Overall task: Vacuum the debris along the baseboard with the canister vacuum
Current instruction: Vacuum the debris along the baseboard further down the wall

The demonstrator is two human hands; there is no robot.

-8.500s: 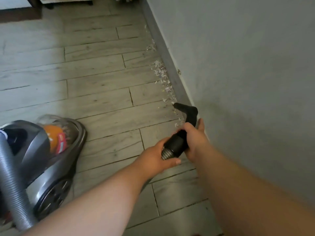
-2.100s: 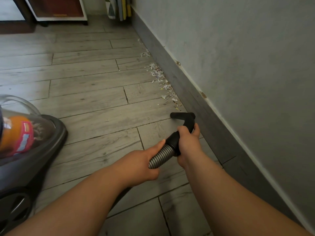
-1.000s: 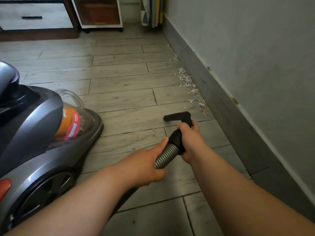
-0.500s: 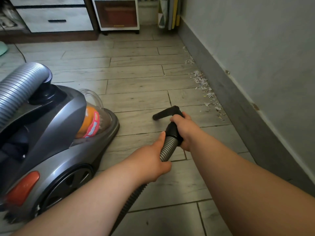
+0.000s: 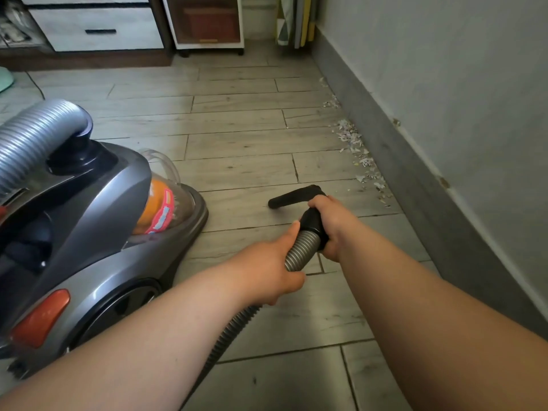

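A grey canister vacuum with an orange dust bin stands on the floor at the left. Its ribbed grey hose runs up between my arms to a black nozzle, whose tip points left, away from the wall. My left hand grips the hose. Just ahead of it, my right hand is closed round the black cuff behind the nozzle. Pale debris lies in a strip along the dark grey baseboard, to the right of and beyond the nozzle.
The grey wall rises on the right. At the back stand a white drawer unit, a small cabinet and folded boards leaning in the corner. Wood-look floor tiles stretch between vacuum and wall.
The nozzle has swung from the baseboard debris to the left, out over open floor. The view shifted left, bringing more of the vacuum body and its hose into sight.
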